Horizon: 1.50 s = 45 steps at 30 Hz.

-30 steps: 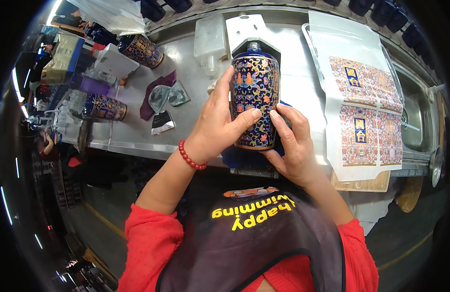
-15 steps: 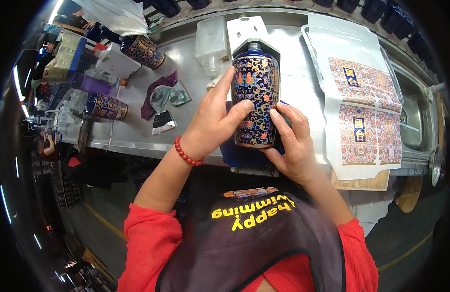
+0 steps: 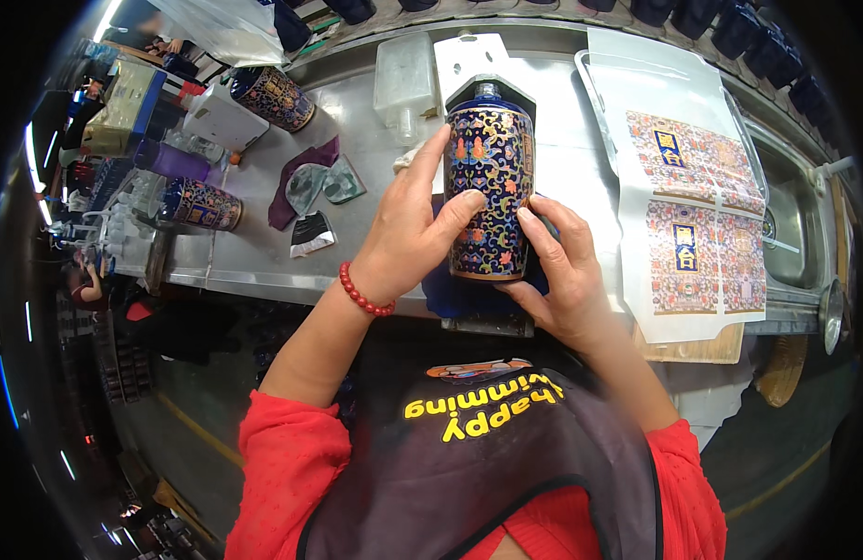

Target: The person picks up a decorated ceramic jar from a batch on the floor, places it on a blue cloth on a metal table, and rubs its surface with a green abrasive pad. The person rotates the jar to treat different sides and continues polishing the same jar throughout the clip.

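A dark blue bottle (image 3: 490, 201), wrapped in a colourful floral pattern with gold bands, lies in front of me with its neck pointing away. My left hand (image 3: 411, 217) grips its left side, fingers along the edge and thumb pressed on the patterned face. On the lower right edge of the bottle rest the fingertips of my right hand (image 3: 564, 271), its thumb near the base. A pale angular holder (image 3: 515, 91) shows behind the bottle's neck. Under the bottle is dark blue material, mostly hidden.
Printed floral sheets (image 3: 697, 247) lie at the right, before a metal sink (image 3: 793, 233). On the left are two patterned bottles (image 3: 275, 98), a purple cloth (image 3: 285, 201), and clear scraps (image 3: 343, 182). A clear square container (image 3: 403, 79) stands behind. Several dark bottles line the far edge.
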Available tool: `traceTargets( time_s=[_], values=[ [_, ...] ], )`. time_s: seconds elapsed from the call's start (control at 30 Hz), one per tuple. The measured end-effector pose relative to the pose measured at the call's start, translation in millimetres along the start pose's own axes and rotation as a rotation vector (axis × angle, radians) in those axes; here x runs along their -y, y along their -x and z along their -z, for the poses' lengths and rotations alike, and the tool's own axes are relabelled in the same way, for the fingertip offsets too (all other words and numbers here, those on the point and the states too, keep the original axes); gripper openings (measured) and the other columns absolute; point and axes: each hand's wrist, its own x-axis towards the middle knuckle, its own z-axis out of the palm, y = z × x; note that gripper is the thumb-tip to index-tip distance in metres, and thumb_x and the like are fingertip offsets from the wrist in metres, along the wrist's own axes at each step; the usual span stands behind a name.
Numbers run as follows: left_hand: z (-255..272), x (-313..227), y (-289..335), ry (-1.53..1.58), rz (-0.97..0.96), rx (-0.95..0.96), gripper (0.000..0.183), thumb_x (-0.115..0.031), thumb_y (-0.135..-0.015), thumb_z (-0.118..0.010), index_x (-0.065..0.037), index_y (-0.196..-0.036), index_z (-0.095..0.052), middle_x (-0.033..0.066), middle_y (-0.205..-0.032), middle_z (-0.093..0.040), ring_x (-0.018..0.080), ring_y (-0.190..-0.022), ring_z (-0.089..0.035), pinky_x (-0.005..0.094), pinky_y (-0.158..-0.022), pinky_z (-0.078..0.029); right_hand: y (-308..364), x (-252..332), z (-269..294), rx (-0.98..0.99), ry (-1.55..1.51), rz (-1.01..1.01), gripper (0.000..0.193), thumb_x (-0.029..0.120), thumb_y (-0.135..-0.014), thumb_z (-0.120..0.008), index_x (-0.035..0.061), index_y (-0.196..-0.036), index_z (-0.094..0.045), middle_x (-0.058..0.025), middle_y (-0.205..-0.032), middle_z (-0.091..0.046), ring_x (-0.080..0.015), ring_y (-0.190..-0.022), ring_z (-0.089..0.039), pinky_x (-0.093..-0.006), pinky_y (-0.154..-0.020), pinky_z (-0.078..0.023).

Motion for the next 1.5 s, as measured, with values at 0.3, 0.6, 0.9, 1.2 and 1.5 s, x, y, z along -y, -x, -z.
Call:
traceTargets(
  time_s=[0.3,0.6,0.9,1.2,1.5],
  values=[
    [19,-34,16,0.727,0.209,-0.136,0.05,-0.007,-0.097,-0.054,0.004,-0.144,-0.041,0.0152,-0.144,-0.047,0.0264,-0.137,-0.046,0.0446,-0.115,-0.039,2,-1,9,0.023,-0.039,-0.008,0.073,0.022,-0.078,-0.084,-0.0003,-0.14,-0.052,-0.0222,-0.14,-0.052,-0.0409,-0.128,-0.051,-0.0489,-0.107,-0.043],
    [30,-57,5,0.909,0.359,0.021,0.051,-0.007,-0.095,-0.055,0.005,-0.142,-0.04,0.0155,-0.144,-0.045,0.0293,-0.136,-0.046,0.0496,-0.112,-0.045,7,-5,8,0.071,-0.014,-0.027,0.072,0.039,-0.09,-0.074,0.0,-0.145,-0.047,-0.0219,-0.145,-0.048,-0.0387,-0.133,-0.047,-0.0476,-0.111,-0.039],
    [15,-21,18,0.362,0.174,-0.079,0.067,-0.015,-0.087,-0.073,0.002,-0.144,-0.042,0.0149,-0.145,-0.045,0.0256,-0.137,-0.043,0.0421,-0.115,-0.034,6,-4,8,0.038,-0.022,-0.007,0.076,0.017,-0.075,-0.085,-0.0009,-0.14,-0.051,-0.0227,-0.141,-0.051,-0.0421,-0.127,-0.051,-0.0498,-0.106,-0.044],
    [-17,20,57,-0.299,-0.064,0.022,0.111,-0.047,-0.077,-0.081,0.008,-0.155,-0.026,0.0288,-0.147,-0.044,0.0469,-0.144,-0.03,0.0544,-0.121,-0.016,10,-6,2,0.017,0.009,-0.041,0.078,0.008,-0.071,-0.084,0.0002,-0.142,-0.051,-0.0215,-0.14,-0.051,-0.0415,-0.127,-0.052,-0.0488,-0.106,-0.044],
    [-13,2,58,-0.644,-0.237,-0.097,0.11,-0.058,-0.073,-0.081,0.002,-0.154,-0.036,0.0191,-0.145,-0.051,0.042,-0.145,-0.027,0.0643,-0.118,-0.01,13,-1,4,0.025,0.028,-0.044,0.079,0.007,-0.069,-0.085,-0.0004,-0.141,-0.051,-0.0216,-0.139,-0.052,-0.041,-0.126,-0.052,-0.048,-0.106,-0.044]
  ],
)
